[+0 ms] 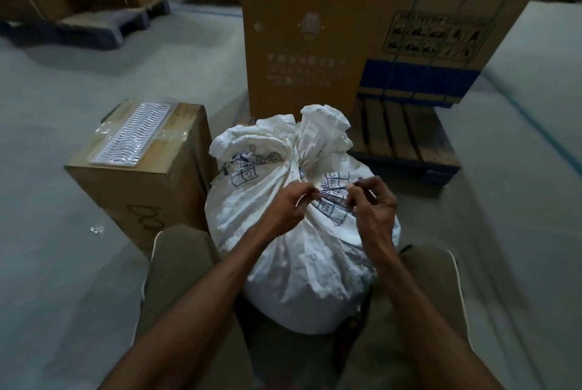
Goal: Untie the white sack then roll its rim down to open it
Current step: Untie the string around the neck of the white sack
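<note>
A full white woven sack [283, 263] with blue printed squares stands on the floor between my knees. Its neck is gathered and tied, and the loose rim [321, 128] flares up above the tie. My left hand [289, 204] pinches the tie at the left of the gathered neck. At the right of the neck, my right hand [371, 200] pinches the tie with thumb and forefinger. The tie itself is thin and hard to make out between my fingers.
A brown carton [141, 188] with a clear plastic tray [132, 134] on top stands left of the sack. Behind it rises a tall cardboard box [299, 27] on a blue wooden pallet [406, 141]. Grey concrete floor [63, 263] lies all around.
</note>
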Demonstrator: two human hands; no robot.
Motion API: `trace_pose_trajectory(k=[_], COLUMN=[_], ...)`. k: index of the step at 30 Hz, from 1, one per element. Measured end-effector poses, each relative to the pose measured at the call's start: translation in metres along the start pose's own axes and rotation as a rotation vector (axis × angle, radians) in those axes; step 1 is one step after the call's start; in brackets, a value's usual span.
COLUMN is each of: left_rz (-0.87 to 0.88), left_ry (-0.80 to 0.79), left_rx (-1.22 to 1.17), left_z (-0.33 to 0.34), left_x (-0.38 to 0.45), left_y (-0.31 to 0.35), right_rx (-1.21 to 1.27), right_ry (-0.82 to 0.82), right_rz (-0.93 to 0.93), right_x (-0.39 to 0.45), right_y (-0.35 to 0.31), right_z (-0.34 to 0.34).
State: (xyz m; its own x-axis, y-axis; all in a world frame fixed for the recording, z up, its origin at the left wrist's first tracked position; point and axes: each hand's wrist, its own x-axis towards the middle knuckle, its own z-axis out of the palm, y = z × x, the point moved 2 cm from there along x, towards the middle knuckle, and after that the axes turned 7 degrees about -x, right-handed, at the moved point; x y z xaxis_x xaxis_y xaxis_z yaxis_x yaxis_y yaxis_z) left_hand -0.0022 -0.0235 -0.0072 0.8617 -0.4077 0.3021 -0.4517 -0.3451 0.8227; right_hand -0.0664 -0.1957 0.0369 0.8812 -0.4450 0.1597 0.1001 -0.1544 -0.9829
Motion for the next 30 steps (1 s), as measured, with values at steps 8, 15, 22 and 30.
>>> trace_pose_trajectory(k=[8, 15, 22, 30], left_rz=[0.015, 0.091, 0.114, -0.151], left_ry=[0.038, 0.033, 0.061, 0.339], left_rx=[0.014, 0.255, 0.356, 0.192], left_z=[-0.041, -0.078, -0.118, -0.183], left_x=[-0.064, -0.094, -0.086, -0.066], left_y=[0.064, 0.097, 0.096, 0.040], right_rx=[0.109, 0.071, -0.102, -0.188], right_ry=[0.142, 0.238, 0.220, -0.050], right_rz=[0.094, 0.105, 0.046, 0.066], right_x=[-0.037, -0.054, -0.029, 0.043], right_y=[-0.038, -0.062, -0.070, -0.093], right_z=[-0.038, -0.013, 0.040, 0.144])
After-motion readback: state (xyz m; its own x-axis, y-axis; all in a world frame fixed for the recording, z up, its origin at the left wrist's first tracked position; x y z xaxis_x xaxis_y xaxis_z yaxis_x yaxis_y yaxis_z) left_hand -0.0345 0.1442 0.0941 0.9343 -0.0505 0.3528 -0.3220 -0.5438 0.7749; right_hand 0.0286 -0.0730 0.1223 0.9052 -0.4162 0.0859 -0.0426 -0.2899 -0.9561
